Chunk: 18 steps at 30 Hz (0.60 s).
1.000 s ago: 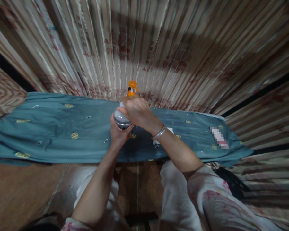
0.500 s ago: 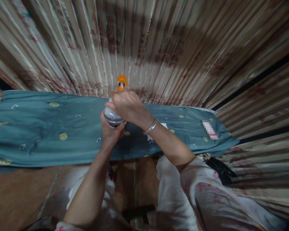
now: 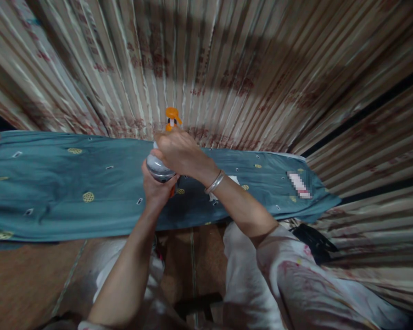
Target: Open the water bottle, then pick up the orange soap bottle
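My left hand is wrapped round a bottle-like vessel with a shiny, rounded grey top. Over that top my right hand is closed, its fingers curled round a part they mostly hide. Just beyond the right hand an orange cap with a small side tab sticks up; whether it belongs to the same vessel I cannot tell. A bit of orange also shows by the left wrist. Below the hands is a narrow surface covered with a teal patterned cloth.
A crumpled white paper or tissue lies partly behind my right forearm. Farther right is a blurred-out pink and white item. A pleated curtain hangs close behind the surface. A black object sits below its right end.
Both hands keep their grip on the vessel, almost unchanged. The whole view has shifted very slightly.
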### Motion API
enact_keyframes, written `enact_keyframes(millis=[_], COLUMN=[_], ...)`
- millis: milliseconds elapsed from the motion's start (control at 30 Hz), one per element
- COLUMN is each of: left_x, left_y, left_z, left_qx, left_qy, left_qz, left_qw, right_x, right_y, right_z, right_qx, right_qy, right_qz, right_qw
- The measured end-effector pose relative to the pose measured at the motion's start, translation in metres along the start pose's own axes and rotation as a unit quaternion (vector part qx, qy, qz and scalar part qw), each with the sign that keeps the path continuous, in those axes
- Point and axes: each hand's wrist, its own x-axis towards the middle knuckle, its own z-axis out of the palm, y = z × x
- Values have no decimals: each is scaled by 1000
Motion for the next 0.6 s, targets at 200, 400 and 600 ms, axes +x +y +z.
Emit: enact_keyframes(millis=[200, 400, 600], left_x=[1, 0, 1], left_y=[1, 2, -2], left_z=[0, 0, -1], left_qx=[6, 0, 23], left_qy=[3, 5, -3], left_qz=[5, 3, 12], left_qw=[1000, 1000, 1000], right_x=[-4, -3, -5], right_y=[0, 2, -1], right_z=[-1, 9, -2], right_qx=[-17, -18, -16], right_qy=[12, 31, -1], right_qz=[4, 18, 0], right_qw=[1000, 999, 1000])
